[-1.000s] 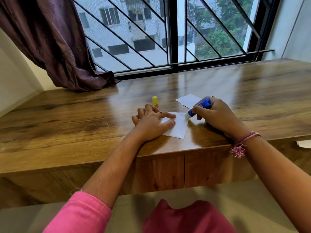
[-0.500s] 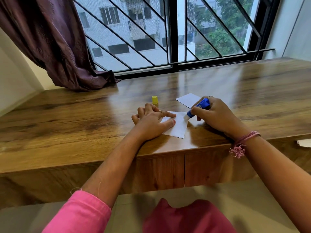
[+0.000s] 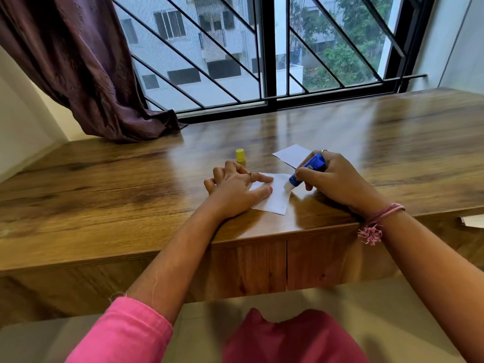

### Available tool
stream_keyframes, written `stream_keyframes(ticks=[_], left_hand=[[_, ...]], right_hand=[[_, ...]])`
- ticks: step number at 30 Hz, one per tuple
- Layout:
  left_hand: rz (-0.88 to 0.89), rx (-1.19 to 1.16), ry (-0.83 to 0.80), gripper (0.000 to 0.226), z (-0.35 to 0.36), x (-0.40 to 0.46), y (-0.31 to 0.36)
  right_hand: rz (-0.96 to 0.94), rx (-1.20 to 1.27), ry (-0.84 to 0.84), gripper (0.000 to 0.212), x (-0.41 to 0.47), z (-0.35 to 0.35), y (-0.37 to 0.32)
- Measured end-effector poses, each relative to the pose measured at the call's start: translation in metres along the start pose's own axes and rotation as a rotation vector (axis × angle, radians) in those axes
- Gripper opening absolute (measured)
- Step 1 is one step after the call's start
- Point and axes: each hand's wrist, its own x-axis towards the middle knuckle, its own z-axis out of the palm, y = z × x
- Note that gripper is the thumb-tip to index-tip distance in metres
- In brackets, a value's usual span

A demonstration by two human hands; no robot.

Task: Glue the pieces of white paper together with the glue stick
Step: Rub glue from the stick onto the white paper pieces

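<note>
A white paper piece point(image 3: 275, 199) lies near the front edge of the wooden table point(image 3: 131, 184). My left hand point(image 3: 233, 189) rests on its left part, with the thumb and one finger stretched flat across it. My right hand point(image 3: 337, 182) grips a blue glue stick point(image 3: 307, 170), tilted down to the left. Its white tip touches the paper's right edge. A second white paper piece point(image 3: 290, 155) lies just behind, partly hidden by the glue stick and my right hand. The yellow glue cap point(image 3: 240, 155) stands behind my left hand.
A purple curtain point(image 3: 86, 74) hangs onto the table's back left corner. A barred window point(image 3: 262, 53) runs along the table's far edge. Another pale sheet point(image 3: 472, 221) pokes in at the right edge, below the tabletop.
The glue stick's tip has slid a little down and left along the paper's right edge. My left hand has stayed where it was.
</note>
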Motion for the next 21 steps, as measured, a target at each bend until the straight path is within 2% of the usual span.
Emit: stream_keyframes(ticks=[11, 21], left_hand=[[-0.004, 0.011, 0.003, 0.036, -0.0001, -0.0001, 0.0002], [-0.001, 0.012, 0.000, 0.036, -0.0007, -0.0003, 0.0002]], right_hand=[[-0.014, 0.016, 0.012, 0.017, -0.0002, -0.0001, 0.0011], [-0.063, 0.040, -0.062, 0.011, -0.0016, -0.0018, 0.0016]])
